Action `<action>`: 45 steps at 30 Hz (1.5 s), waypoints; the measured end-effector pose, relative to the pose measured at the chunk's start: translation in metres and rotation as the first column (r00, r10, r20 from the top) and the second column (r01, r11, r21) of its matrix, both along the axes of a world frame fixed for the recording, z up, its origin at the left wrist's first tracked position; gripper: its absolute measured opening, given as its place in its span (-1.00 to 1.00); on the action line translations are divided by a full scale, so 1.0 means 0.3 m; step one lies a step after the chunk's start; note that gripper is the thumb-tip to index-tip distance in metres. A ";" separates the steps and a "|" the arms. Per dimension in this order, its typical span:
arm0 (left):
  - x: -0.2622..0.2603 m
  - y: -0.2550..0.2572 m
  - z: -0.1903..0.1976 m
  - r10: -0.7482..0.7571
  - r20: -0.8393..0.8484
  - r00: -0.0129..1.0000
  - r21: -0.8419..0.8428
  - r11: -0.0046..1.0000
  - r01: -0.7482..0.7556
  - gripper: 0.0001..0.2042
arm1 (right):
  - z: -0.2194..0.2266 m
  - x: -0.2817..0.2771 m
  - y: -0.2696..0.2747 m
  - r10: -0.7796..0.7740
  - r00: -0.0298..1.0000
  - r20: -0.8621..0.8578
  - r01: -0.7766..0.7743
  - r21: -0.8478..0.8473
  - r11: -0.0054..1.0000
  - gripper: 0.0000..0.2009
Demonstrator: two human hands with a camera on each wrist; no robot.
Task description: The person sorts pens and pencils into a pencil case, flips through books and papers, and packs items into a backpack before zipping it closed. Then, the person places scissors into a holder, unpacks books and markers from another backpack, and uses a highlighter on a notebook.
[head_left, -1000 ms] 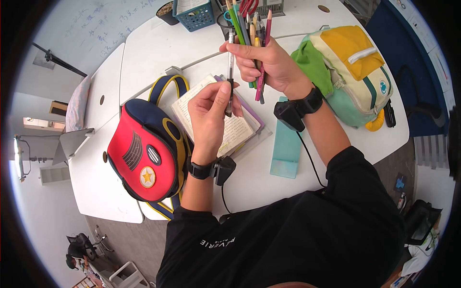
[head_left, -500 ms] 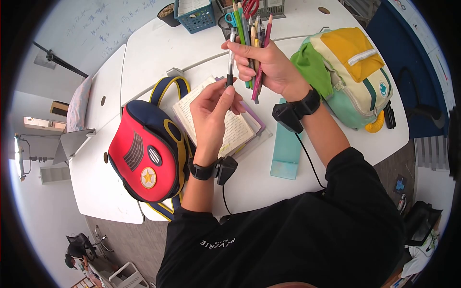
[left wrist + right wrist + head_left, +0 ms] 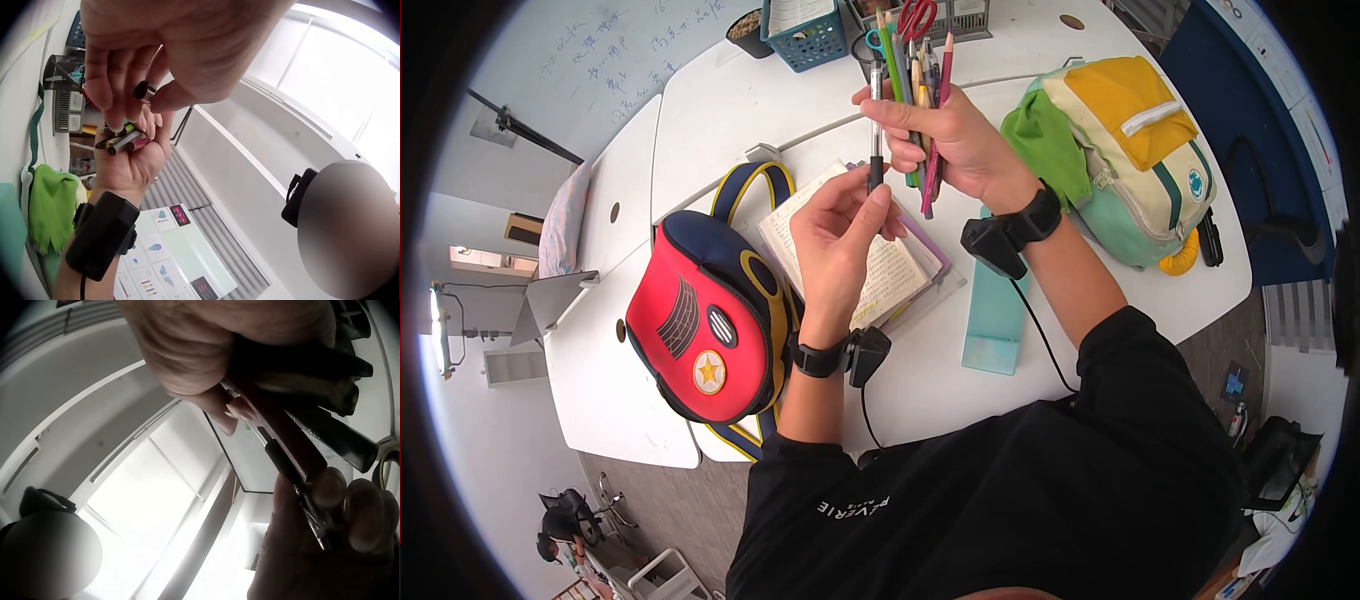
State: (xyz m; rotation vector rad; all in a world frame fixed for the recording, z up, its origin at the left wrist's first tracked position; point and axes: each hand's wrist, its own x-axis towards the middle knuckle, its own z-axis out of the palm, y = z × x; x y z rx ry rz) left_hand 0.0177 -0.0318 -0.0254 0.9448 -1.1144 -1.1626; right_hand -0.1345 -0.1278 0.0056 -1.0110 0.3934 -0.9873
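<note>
Clear plastic with a black grip, a slim pen [image 3: 876, 130] is standing nearly upright in the left hand [image 3: 832, 225], whose thumb and fingers are pinching it by the dark lower part. The right hand [image 3: 960, 140] is gripping a mixed bundle of coloured pencils and pens [image 3: 922, 95], its fingers curling round the shafts, with green, grey, yellow and pink ones showing. Its thumb and a fingertip are reaching across to the pen's clear upper part; whether they are pressing on it, I cannot tell. Both hands are working above the white table [image 3: 930, 365], close to each other.

Below and around the left hand, an open notebook with handwritten pages [image 3: 885, 275] is lying on other books, partly hidden by that hand. A red and navy backpack with yellow trim [image 3: 705, 320] is resting to its left. On the other side, a flat teal case [image 3: 995, 315] is lying near the notebook, and a cream, green and yellow backpack [image 3: 1135, 185] is sitting beyond it. At the far side, a blue-green plastic basket [image 3: 808, 45] is standing beside a dark plant pot [image 3: 749, 36], while red-handled scissors [image 3: 917, 18] are showing just behind the bundle.
</note>
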 end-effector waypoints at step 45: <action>0.012 -0.018 -0.063 0.019 -0.884 0.468 0.084 0.989 0.119 -0.60 | -0.111 0.182 0.118 0.107 0.980 0.168 -0.115 0.044 0.992 -0.69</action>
